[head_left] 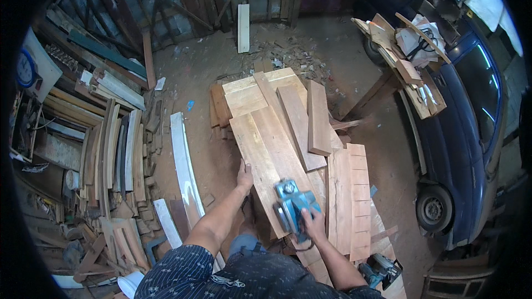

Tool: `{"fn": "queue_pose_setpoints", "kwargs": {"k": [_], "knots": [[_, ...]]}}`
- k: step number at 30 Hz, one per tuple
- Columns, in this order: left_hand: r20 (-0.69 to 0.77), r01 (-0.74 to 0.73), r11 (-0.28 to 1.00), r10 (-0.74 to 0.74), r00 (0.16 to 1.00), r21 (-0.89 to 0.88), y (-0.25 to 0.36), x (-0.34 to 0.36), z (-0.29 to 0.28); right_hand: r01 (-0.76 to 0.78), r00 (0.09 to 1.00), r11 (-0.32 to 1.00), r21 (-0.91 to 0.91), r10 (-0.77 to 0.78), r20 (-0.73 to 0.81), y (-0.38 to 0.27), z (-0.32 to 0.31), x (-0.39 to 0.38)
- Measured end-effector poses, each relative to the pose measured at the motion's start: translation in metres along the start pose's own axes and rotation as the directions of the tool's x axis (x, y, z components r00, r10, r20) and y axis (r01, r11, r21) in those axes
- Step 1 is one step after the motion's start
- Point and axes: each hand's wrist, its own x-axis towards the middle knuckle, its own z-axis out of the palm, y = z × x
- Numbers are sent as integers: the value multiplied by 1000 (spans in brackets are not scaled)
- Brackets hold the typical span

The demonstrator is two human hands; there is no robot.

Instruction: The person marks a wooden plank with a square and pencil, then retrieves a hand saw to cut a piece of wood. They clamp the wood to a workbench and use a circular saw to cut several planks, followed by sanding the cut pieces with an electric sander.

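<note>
A wide, pale wooden board (pixel 270 141) lies slanted across a stack of planks in front of me. My left hand (pixel 244 176) is closed on the board's left edge, with some of its fingers out of sight. My right hand (pixel 313 222) is wrapped round the rear handle of a teal electric planer (pixel 292 199). The planer rests on the near part of the board, close to its lower end. Two thick loose planks, one reddish-brown (pixel 318 116) and one paler (pixel 299 127), lie just right of the board.
Scored boards (pixel 359 199) line the stack's right side, with another teal power tool (pixel 379 271) near its lower end. Lumber piles (pixel 113 149) crowd the left. A long white plank (pixel 185 166) lies on the floor. A blue car (pixel 465 116) stands right, beside a wood-laden support (pixel 407 66).
</note>
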Motion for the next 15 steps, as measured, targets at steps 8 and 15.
{"fn": "queue_pose_setpoints", "kwargs": {"k": [8, 15], "knots": [[-73, -168, 986, 169, 983, 23, -41, 24, 1, -98, 995, 994, -41, 99, 21, -63, 89, 175], [-27, -127, 981, 132, 991, 145, -21, 15, -3, -36, 999, 994, -106, 31, -41, -112, 169, 335]]}}
